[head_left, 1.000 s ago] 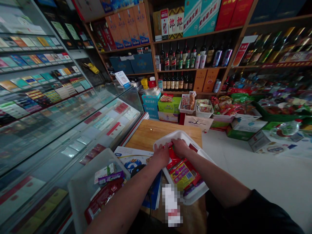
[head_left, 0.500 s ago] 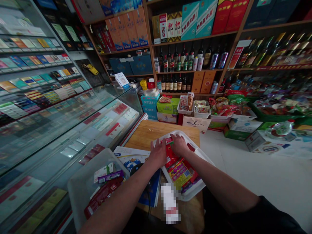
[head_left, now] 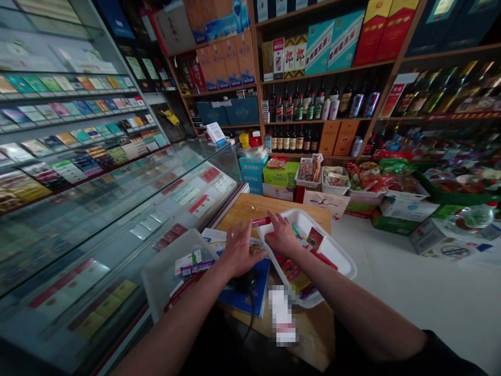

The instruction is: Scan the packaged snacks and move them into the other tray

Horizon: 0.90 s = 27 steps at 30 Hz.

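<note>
Beside the white tray (head_left: 346,269), my left hand (head_left: 241,249) is over the blue booklet (head_left: 256,292), fingers spread and thumb stretched out sideways. My right hand (head_left: 282,237) reaches over the tray's near left side, its fingers at the right end of a small red packet (head_left: 261,222). The packet's left end is close to my left fingertips; I cannot tell whether they touch. In the tray lie red and yellow snack packets (head_left: 295,274) and a dark red flat packet (head_left: 315,238), partly hidden by my right arm.
A translucent bin (head_left: 154,277) with a purple-wrapped bar (head_left: 198,267) stands at left. A black corded device (head_left: 246,282) rests on the booklet. The wooden table (head_left: 250,203) adjoins a glass counter (head_left: 188,183). Cartons and snack baskets (head_left: 334,180) line the floor ahead.
My left hand has moved out of the tray to the left and spread. The red packet now shows between both hands, at the tray's edge. The camera view has shifted left.
</note>
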Motion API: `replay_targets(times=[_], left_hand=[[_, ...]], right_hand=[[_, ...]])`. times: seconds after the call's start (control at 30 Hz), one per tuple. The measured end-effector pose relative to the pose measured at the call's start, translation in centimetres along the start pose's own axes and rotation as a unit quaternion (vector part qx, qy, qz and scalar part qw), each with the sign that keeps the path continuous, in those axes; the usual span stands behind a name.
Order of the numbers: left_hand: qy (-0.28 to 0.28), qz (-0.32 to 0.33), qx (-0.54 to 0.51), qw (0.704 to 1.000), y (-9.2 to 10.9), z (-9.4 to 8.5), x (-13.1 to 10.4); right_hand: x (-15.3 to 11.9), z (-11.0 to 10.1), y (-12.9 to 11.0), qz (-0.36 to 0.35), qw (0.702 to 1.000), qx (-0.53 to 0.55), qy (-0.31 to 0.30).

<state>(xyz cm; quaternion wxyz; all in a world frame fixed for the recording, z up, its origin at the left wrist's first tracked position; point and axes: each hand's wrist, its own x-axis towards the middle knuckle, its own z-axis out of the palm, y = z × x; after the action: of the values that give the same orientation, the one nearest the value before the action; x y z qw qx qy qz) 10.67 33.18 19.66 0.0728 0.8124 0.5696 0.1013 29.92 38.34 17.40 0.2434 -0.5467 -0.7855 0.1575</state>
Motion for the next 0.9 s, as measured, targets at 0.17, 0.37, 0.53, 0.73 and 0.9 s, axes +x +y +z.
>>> replay_targets(times=[0.17, 0.37, 0.53, 0.73, 0.9], left_hand=[[0.008, -0.007, -0.012, 1.0, -1.8, -0.2, -3.3], [0.026, -0.032, -0.026, 0.999, -4.0, 0.8, -6.1], [0.035, -0.051, -0.061, 0.996, -5.5, 1.5, -7.4], [0.06, -0.067, -0.068, 0.994, -6.5, 2.4, -8.2], [0.077, -0.064, -0.066, 0.993, -6.5, 3.5, -8.8]], right_hand=[[-0.7, 1.2, -2.4, -0.027, 0.999, 0.026, -0.017], [-1.5, 2.9, -4.4, -0.041, 0.997, 0.057, -0.04], [-2.4, 4.6, -5.6, -0.032, 0.995, 0.068, -0.06], [-3.3, 7.4, -5.5, -0.011, 0.995, 0.097, -0.033], [-3.7, 8.8, -4.6, -0.026, 0.994, 0.106, -0.009]])
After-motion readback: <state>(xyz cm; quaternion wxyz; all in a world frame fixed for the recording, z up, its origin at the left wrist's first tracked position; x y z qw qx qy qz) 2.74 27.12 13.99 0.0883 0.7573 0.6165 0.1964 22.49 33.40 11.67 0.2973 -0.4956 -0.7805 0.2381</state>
